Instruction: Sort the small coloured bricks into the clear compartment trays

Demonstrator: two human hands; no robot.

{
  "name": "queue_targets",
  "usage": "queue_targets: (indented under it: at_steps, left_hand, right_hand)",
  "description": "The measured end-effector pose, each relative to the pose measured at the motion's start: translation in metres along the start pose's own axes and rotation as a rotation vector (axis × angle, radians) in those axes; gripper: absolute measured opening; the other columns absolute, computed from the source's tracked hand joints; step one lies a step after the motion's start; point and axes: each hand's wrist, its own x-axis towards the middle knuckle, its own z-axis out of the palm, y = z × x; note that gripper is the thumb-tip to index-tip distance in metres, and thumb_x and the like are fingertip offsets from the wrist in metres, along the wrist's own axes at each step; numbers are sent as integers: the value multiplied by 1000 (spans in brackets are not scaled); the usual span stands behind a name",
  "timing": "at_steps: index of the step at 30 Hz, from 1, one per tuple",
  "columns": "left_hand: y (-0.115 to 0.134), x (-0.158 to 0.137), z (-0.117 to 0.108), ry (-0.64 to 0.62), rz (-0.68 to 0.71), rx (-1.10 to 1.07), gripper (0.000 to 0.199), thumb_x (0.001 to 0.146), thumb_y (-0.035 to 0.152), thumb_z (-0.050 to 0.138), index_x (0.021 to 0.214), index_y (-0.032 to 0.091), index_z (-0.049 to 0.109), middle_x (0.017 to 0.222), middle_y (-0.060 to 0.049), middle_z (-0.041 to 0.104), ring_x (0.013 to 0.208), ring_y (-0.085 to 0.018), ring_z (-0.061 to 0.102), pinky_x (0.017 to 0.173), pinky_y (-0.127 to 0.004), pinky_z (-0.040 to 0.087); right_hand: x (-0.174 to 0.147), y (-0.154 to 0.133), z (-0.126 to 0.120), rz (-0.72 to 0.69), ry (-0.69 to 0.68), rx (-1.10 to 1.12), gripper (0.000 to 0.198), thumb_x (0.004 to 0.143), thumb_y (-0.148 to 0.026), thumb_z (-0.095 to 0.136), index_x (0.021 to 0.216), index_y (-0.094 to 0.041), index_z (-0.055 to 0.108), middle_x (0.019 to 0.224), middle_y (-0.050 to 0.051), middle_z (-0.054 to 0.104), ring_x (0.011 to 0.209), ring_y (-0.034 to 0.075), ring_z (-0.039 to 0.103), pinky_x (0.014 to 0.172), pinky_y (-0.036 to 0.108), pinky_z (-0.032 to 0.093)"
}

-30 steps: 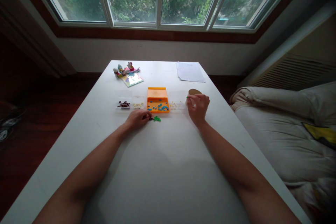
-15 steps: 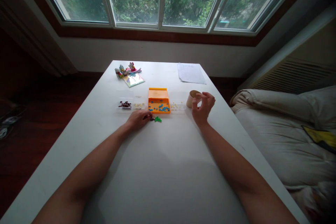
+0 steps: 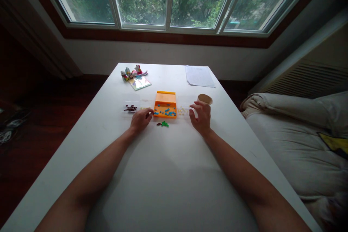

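Note:
My left hand (image 3: 140, 120) is at the left edge of an open orange box (image 3: 165, 98), its fingers curled and thumb and fingertips close together. Whatever they may pinch is too small to make out. Small blue pieces (image 3: 168, 111) lie scattered in the box's front part. My right hand (image 3: 201, 116) hovers beside the clear tray of pale pieces (image 3: 183, 111), thumb and fingers apart and nothing seen between them. Just behind it stands a tan round cup (image 3: 205, 98), partly hidden. On the tabletop before the box lie green pieces (image 3: 164, 124) joined or bunched with brown pieces (image 3: 159, 124).
Dark brown pieces (image 3: 131, 108) fill part of a clear tray on the left. Several small figures (image 3: 127, 73) and a shiny card (image 3: 140, 82) are at the back left of the white table (image 3: 163, 174). Paper sheets (image 3: 199, 76) lie at the back right.
My left hand has drawn back from the brown and green pieces to the box's left edge. My right hand has moved left from the cup toward the pale pieces.

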Motion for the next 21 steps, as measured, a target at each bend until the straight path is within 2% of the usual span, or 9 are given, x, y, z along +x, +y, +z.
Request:
queue_targets:
  at_steps: [4,7,13,17,21]
  left_hand:
    - [1,0,-4,102,-63,-24,18,91,29,55,98,23,70,66,1,59,65,-15,55,64,-26,38]
    - [-4,2,-9,195,-161,-17,19,91,31,54,98,23,70,65,2,58,63,-15,55,64,-26,38]
    - [-28,9,-22,337,-431,39,23,90,35,52,100,24,70,69,1,63,65,-16,58,66,-27,40]
    - [-36,10,-25,351,-521,110,22,90,36,53,100,25,69,72,1,66,68,-17,61,65,-27,39]
    - [-41,10,-25,365,-567,134,20,89,36,53,98,25,68,72,0,66,69,-17,62,64,-27,38]
  right_hand:
    - [0,0,0,5,-6,21,16,92,-25,59,108,-24,64,117,9,62,111,27,58,98,46,45]
    - [-1,2,3,2,-50,56,14,93,-26,57,105,-23,65,111,9,64,105,25,59,95,44,46]
    - [-5,-1,7,-18,-407,125,23,99,-30,46,97,-22,67,88,7,67,85,21,62,83,35,47]
    - [-6,-10,8,-62,-568,147,28,101,-34,42,106,-22,68,92,7,70,85,19,62,83,32,47]
    - [-7,-19,11,-111,-669,165,29,101,-32,44,117,-23,66,102,7,72,86,18,64,83,30,47]
